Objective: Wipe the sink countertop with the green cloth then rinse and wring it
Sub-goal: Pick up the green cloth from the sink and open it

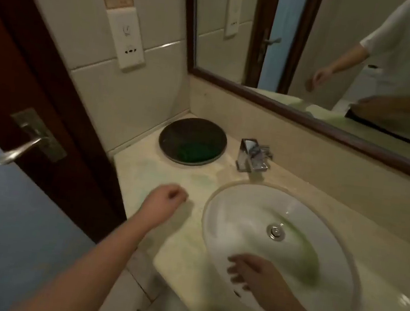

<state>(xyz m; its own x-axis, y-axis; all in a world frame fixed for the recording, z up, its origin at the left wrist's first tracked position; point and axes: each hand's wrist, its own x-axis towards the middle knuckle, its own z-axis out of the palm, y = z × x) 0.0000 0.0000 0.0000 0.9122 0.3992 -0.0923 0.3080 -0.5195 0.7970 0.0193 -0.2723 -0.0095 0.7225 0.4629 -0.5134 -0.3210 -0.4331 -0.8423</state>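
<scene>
Over by the back corner of the countertop [144,171], the green cloth [194,151] sits folded on a round dark tray [193,133], just left of the chrome faucet [253,156]. Neither hand has it. The person's left hand [167,198] hangs curled into a loose fist above the pale stone, near the tray but apart from it; I cannot tell whether anything is tucked inside, though nothing shows. The right hand [249,268] hovers with fingers spread over the front of the white basin [220,209], empty.

A greenish smear runs down the basin's right side (blurred, so I would not swear what it is), and the stone looks blotchy with faint green patches too.

Judging from here, the risks are simple. Snatching the cloth could drag the tray off its spot or toward the edge, since it looks smooth and light. A dry cloth might only spread those stains. And reaching across to the faucet with a wet hand could drip onto the floor by the open door [49,98].
</scene>
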